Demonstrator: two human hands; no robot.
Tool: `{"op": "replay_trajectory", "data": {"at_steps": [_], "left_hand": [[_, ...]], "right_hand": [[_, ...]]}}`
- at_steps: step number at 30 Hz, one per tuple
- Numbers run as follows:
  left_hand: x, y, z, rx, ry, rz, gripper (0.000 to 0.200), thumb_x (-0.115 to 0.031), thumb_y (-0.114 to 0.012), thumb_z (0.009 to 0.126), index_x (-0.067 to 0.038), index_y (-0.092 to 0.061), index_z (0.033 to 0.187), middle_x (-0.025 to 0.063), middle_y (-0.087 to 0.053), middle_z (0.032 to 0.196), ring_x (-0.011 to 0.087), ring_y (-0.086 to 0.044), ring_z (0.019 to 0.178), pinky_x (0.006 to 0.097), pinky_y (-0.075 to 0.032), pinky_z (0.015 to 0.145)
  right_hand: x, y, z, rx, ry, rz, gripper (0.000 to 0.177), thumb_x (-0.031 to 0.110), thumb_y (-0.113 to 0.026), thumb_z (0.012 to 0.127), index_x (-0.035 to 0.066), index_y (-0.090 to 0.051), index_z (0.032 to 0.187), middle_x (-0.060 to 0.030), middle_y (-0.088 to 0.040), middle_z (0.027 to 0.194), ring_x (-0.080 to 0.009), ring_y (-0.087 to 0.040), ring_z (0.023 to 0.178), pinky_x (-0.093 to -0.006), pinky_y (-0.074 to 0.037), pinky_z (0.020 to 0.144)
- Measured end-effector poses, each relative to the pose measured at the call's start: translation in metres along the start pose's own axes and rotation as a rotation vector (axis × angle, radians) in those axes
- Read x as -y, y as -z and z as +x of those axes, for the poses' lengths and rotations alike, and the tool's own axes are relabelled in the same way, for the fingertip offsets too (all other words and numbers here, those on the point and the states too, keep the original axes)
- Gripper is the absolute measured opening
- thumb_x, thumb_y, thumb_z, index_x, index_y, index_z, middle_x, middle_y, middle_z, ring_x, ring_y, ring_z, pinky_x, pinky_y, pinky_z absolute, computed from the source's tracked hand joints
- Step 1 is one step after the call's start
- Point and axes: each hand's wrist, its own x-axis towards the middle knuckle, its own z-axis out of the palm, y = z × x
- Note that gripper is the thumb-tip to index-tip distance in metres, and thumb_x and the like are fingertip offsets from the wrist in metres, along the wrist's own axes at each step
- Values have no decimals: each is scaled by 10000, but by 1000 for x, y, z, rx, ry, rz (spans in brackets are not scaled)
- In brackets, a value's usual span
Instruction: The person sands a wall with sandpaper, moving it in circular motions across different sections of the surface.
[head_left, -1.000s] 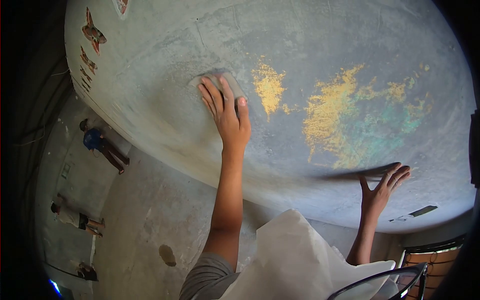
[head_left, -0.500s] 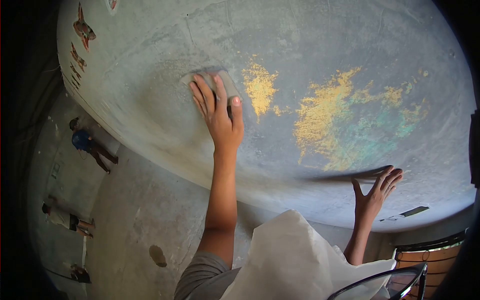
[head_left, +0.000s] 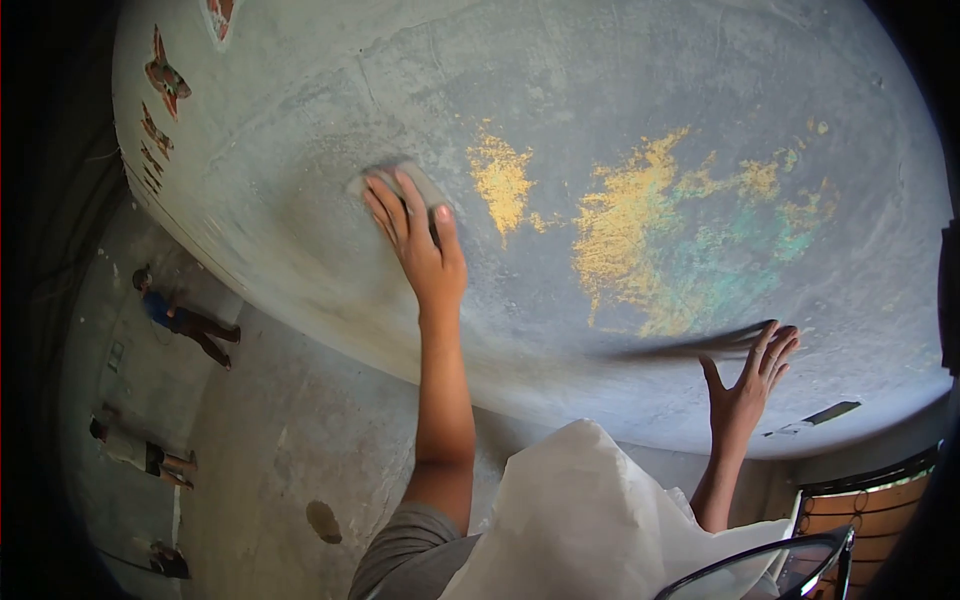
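My left hand (head_left: 421,250) lies on a large grey wall (head_left: 560,70), its fingers pressed over a flat grey piece that looks like sandpaper (head_left: 430,185). The fingers and thumb cover most of this piece, and only its edges show. To the right of that hand the wall bears a yellow paint patch (head_left: 500,180) and a bigger yellow and green patch (head_left: 630,220). My right hand (head_left: 745,385) rests below the bigger patch with fingers spread and fingertips at the wall, holding nothing. A dark shadow (head_left: 680,348) runs left from its fingertips.
Chipped spots (head_left: 165,80) mark the wall's far left. Several people stand in the background at left, one in a blue top (head_left: 157,308). White material (head_left: 580,490) and dark-rimmed glasses (head_left: 830,540) fill the bottom. A metal grille (head_left: 850,530) is at lower right.
The view has shifted, so the paint patches sit further left. My left hand, still on the sandpaper, is slightly lower and further left in view. My right hand stays spread near the same spot.
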Motion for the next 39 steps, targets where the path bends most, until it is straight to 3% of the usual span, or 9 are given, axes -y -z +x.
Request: {"op": "replay_trajectory", "data": {"at_steps": [5,13,17,20,28,34,39], "left_hand": [[0,-12,-62,92,47,22,642,-427,-354,1076,-56,-251,1590,261,-57,1660,489,-15,1523,595,-95,1211],[-29,11,31,18,64,-23,645,-427,-338,1080,-64,-217,1599,270,-38,1659,458,-6,1533,565,-92,1221],[-25,-14,-32,26,25,-13,647,-432,-338,1081,-65,-216,1600,269,-22,1660,464,9,1531,573,-88,1217],[-23,-27,-61,81,-25,16,651,-427,-340,1081,-56,-211,1600,269,-13,1660,475,14,1528,585,-78,1213],[-29,1,13,49,-41,-8,673,-444,-364,1075,-30,-233,1589,270,-15,1660,490,19,1523,594,-74,1210],[-18,-17,-68,126,23,-10,685,-452,-388,1069,-36,-233,1590,261,-9,1663,489,25,1523,596,-88,1207],[-25,1,-9,72,56,-61,681,-444,-404,1065,-66,-220,1600,258,-23,1664,481,13,1527,588,-96,1210]], "right_hand": [[-1,12,1,45,-10,37,1138,361,-853,747,158,-159,1625,-200,-79,1677,-399,-66,1545,-581,-171,1214],[0,30,4,163,3,10,1136,351,-852,742,170,-161,1626,-195,-81,1678,-390,-83,1544,-564,-172,1217],[-5,33,5,200,8,30,1118,344,-849,748,171,-175,1624,-211,-101,1671,-396,-86,1542,-563,-168,1216],[-8,26,4,178,-4,19,1112,345,-847,750,163,-182,1622,-222,-111,1667,-398,-90,1542,-561,-164,1216],[-8,-18,0,-48,12,-38,1168,351,-855,727,67,-148,1612,-248,-74,1664,-424,-79,1538,-544,-169,1223],[-12,-19,1,-59,2,-9,1176,293,-878,698,81,-169,1611,-243,-80,1664,-422,-82,1538,-534,-175,1228],[-10,-20,-1,-46,6,-5,1172,286,-879,700,85,-171,1612,-233,-81,1667,-414,-80,1541,-534,-172,1230]]}}
